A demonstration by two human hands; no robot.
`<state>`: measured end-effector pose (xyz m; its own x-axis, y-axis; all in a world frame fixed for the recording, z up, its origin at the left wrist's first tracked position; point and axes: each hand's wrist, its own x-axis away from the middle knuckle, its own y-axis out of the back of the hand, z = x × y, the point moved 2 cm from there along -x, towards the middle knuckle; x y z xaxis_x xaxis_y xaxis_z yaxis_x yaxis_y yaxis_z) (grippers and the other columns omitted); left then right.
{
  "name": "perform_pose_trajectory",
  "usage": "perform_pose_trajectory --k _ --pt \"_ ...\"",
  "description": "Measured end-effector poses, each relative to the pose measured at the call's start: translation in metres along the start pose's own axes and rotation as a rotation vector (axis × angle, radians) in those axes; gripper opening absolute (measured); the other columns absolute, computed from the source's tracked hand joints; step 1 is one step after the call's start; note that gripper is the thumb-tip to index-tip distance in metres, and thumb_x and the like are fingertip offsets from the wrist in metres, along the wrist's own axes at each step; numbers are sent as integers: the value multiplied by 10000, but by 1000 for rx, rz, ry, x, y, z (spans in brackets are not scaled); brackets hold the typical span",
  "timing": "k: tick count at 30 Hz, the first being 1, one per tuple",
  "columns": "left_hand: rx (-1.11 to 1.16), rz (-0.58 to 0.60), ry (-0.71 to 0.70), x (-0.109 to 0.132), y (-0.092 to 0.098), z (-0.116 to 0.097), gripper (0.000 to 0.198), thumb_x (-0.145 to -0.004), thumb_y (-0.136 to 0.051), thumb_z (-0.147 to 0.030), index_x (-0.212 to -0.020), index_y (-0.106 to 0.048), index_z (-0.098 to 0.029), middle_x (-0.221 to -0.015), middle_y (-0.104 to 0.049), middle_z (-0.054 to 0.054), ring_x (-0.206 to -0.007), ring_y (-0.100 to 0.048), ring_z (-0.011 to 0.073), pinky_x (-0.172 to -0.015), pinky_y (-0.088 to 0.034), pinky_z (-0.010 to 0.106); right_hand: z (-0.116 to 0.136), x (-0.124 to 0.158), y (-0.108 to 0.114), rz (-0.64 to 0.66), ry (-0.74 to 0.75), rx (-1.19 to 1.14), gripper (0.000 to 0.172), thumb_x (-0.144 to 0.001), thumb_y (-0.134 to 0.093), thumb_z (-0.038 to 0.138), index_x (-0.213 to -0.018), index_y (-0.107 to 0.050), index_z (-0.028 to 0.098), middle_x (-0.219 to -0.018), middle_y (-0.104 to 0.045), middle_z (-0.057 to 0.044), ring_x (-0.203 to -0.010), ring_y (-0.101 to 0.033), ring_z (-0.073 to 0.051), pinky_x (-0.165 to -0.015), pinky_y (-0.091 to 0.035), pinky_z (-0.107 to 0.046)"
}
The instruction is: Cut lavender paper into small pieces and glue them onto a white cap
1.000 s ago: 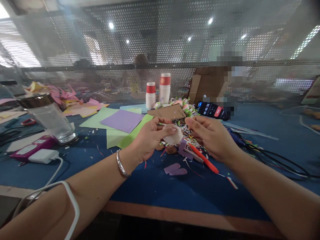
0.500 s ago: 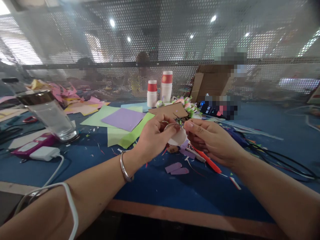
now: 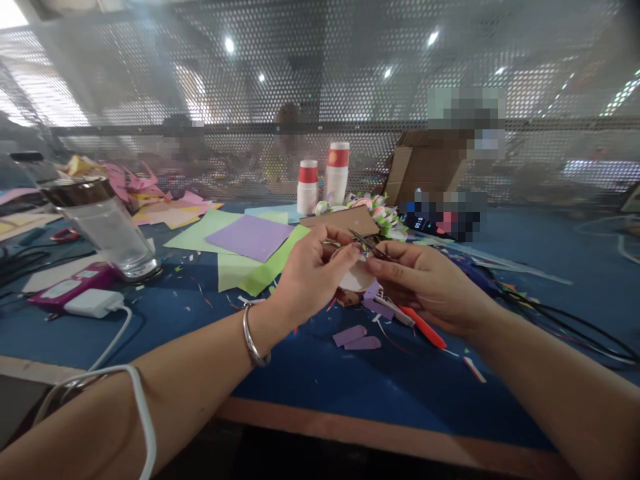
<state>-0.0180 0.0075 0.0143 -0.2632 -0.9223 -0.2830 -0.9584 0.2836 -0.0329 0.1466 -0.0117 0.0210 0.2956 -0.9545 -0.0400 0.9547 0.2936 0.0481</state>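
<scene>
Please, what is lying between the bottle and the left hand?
Green paper, purple paper and small scraps lie between the bottle and the left hand, in the head view.

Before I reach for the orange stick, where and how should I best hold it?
I would pinch the near end of the orange stick across its narrow width, coming from above on the near side. It is thin, and that end lies in plain view, while the right hand seems to cover the far end.

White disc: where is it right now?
In the head view, the white disc is just right of centre, held in the left hand, beside the right hand.
</scene>
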Motion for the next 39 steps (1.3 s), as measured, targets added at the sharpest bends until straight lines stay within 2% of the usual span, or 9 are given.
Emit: perform_pose_trajectory --k 5,7,11,14,18,23,30,39 --pt "219 125 102 2 -4 -3 359 -802 -778 -380 -1015 -566 -184 -776 -684 5 -592 -633 100 -520 -511 207 3 1 4 -62 31 -42 414 -700 -848 478 -814 -582 181 -594 -462 72 -448 -292 -36 -421 -149 -237" --pt "273 180 133 4 -6 -6 400 -770 -813 -361 -1030 -567 -183 -859 -689 18 -668 -650 106 -582 -536 220 3 2 7 -99 53 -45 381 -713 -842 451 -809 -589 183 -589 -451 73 -449 -286 -38 -424 -151 -238" --pt "315 218 99 7 -11 -10 464 -698 -867 -230 -1028 -545 -186 -860 -657 -6 -651 -606 81 -568 -486 205 3 3 9 -162 107 -27 281 -783 -783 411 -829 -612 193 -600 -434 66 -466 -304 -53 -436 -197 -246" --pt "333 231 54 7 -11 -10 485 -670 -872 -161 -1010 -527 -190 -845 -641 -24 -661 -593 79 -600 -501 217 3 3 8 -180 124 -5 273 -796 -775 408 -831 -609 194 -627 -452 57 -480 -331 -57 -441 -217 -245" --pt "267 231 -4 3 -6 -10 461 -701 -855 -185 -1030 -533 -209 -827 -625 -37 -656 -586 81 -567 -492 207 3 4 7 -141 157 1 347 -811 -764 499 -817 -579 205 -579 -392 80 -446 -279 -51 -420 -169 -247" --pt "128 178 -134 -5 6 -14 472 -686 -875 -219 -1016 -539 -197 -895 -643 -15 -779 -640 104 -706 -538 228 1 3 13 -133 166 62 415 -877 -640 625 -827 -586 217 -504 -289 96 -428 -196 -67 -411 -100 -271" --pt "30 130 -218 -11 17 -18 483 -672 -872 -184 -1029 -550 -222 -911 -624 -11 -744 -622 106 -653 -510 224 -1 -1 18 -158 181 307 468 -867 -629 652 -779 -613 192 -507 -312 85 -455 -224 -69 -428 -140 -264" --pt "-150 192 -324 -14 23 -20 471 -719 -844 -241 -1086 -549 -214 -876 -578 -10 -722 -551 104 -617 -484 232 2 -2 22 -154 204 400 478 -893 -589 643 -729 -588 195 -513 -332 76 -456 -246 -73 -441 -169 -269"
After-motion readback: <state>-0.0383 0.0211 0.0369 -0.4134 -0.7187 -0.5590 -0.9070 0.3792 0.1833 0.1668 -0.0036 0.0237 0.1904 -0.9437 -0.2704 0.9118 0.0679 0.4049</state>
